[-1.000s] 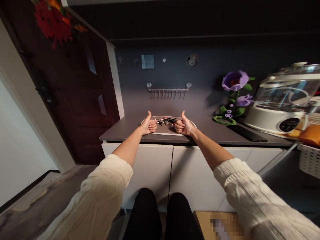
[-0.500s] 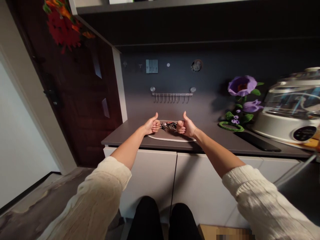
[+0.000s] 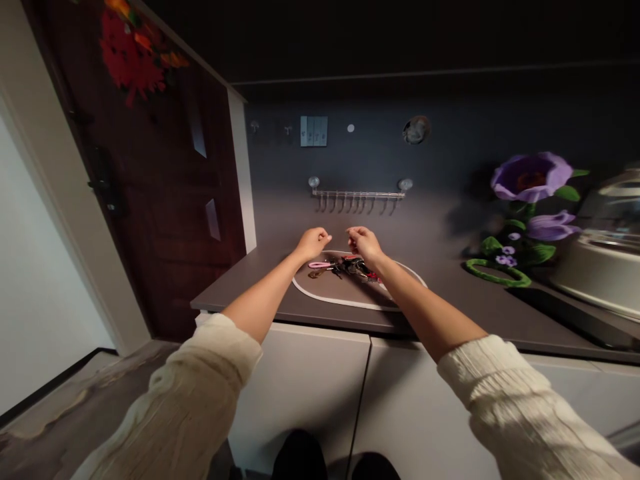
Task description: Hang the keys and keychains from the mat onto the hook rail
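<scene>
Pink, red and black trinkets (image 3: pixel 354 267) lie jumbled inside a white loop (image 3: pixel 345 303) on the tabletop (image 3: pixel 450 303). Near them, my left hand (image 3: pixel 312 244) and right hand (image 3: pixel 366 243) curl; whether they pinch anything, I cannot tell.

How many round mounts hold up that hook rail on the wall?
2: the left mount at one end of the hook rail, the right mount at the other. Both are in plain view; no others show along the rail.
</scene>
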Demonstrator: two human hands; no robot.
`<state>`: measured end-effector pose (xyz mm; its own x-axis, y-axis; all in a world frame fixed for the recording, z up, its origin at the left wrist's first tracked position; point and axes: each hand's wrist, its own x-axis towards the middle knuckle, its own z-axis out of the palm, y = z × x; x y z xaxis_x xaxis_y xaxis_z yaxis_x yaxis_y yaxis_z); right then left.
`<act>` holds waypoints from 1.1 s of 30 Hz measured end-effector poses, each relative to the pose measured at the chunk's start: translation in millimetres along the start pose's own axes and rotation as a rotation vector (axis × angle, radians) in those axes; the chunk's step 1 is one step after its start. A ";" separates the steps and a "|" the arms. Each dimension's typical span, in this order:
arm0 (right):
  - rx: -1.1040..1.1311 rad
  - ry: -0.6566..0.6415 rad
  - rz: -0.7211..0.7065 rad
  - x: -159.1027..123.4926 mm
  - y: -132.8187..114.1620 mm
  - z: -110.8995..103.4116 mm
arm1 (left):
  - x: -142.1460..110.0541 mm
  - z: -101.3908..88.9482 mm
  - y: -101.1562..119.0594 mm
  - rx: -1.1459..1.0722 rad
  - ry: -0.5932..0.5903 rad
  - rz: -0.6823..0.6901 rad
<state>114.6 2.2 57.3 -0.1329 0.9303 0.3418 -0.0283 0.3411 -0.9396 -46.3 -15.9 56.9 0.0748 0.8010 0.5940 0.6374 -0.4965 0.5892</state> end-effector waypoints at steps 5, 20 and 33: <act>-0.114 0.060 -0.062 13.2 31.2 3.5 | -3.5 19.1 -28.1 0.091 -0.004 0.039; -0.979 -0.213 -0.239 3.8 38.1 -19.0 | -22.3 24.2 -32.9 0.400 -0.304 0.433; -1.082 -0.245 -0.251 6.0 40.4 -15.5 | -22.4 24.1 -26.0 0.572 -0.354 0.558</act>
<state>128.0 23.6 21.7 -0.4371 0.8088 0.3934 0.7733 0.5613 -0.2950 -46.1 -12.8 15.1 0.6639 0.5949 0.4531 0.7168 -0.6789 -0.1589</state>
